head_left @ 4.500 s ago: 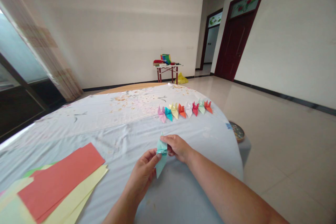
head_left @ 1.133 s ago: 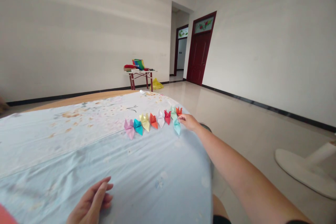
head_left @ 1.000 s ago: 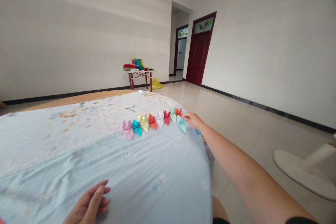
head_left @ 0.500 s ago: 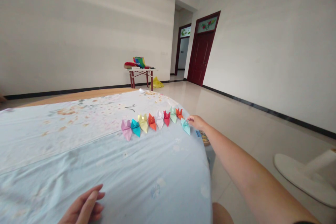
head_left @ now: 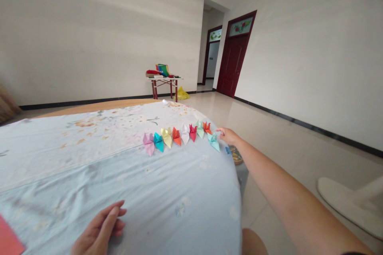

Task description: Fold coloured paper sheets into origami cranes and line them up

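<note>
A light turquoise paper crane [head_left: 213, 142] sits near the table's right edge, a little in front of a row of several folded cranes. My right hand [head_left: 228, 136] is just beside it, fingers loosely bent and slightly apart, seemingly off the paper. The row runs from a pink crane [head_left: 149, 144] through a teal one [head_left: 158, 142] and a yellow one [head_left: 166, 138] to an orange-red one [head_left: 207, 128] at its right end. Low in the view, my left hand [head_left: 103, 227] rests on the cloth, loosely curved, holding nothing.
A floral cloth [head_left: 155, 191] covers the round table. Red paper [head_left: 8, 237] shows at the lower left corner. Beyond the right edge are a round patterned object [head_left: 235, 155] and a white stand base [head_left: 344, 199]. A small table [head_left: 167, 79] and a yellow bag [head_left: 182, 93] are farther back.
My right hand has drawn slightly right, away from the light turquoise crane, seemingly letting go of it. The view has turned left, bringing the red paper in. The left hand stays on the cloth.
</note>
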`<action>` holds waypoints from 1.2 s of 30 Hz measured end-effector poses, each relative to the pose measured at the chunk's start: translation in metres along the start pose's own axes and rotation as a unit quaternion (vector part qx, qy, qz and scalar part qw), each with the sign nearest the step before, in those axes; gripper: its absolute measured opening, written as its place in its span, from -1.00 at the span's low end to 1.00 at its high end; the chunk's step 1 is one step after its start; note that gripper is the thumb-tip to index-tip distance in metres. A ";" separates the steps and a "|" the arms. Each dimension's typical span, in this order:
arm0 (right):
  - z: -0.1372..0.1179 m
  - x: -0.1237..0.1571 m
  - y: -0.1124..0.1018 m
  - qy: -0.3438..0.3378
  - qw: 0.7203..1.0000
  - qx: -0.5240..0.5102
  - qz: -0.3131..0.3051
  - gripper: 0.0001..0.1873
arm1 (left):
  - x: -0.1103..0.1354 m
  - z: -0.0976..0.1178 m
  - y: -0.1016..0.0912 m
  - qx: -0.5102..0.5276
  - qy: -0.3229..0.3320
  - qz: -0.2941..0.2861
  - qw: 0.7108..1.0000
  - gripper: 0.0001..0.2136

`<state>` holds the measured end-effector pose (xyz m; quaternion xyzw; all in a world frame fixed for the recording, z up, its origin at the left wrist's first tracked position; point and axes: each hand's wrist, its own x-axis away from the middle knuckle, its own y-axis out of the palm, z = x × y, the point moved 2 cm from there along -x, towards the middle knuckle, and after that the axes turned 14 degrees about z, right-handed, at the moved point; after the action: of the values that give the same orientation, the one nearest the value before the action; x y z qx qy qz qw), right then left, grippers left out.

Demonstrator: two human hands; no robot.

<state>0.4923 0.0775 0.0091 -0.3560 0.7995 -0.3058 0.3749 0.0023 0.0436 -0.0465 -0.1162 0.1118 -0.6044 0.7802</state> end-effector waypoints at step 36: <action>-0.195 0.165 0.127 -0.197 0.937 -0.242 -0.155 -0.65 | 0.008 0.043 -0.087 -0.286 0.191 0.100 0.934 -0.72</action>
<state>0.2130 0.0602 -0.0467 -0.6087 0.6942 -0.0811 0.3756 -0.0617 0.0164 0.0217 -0.2053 0.4379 -0.4765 0.7342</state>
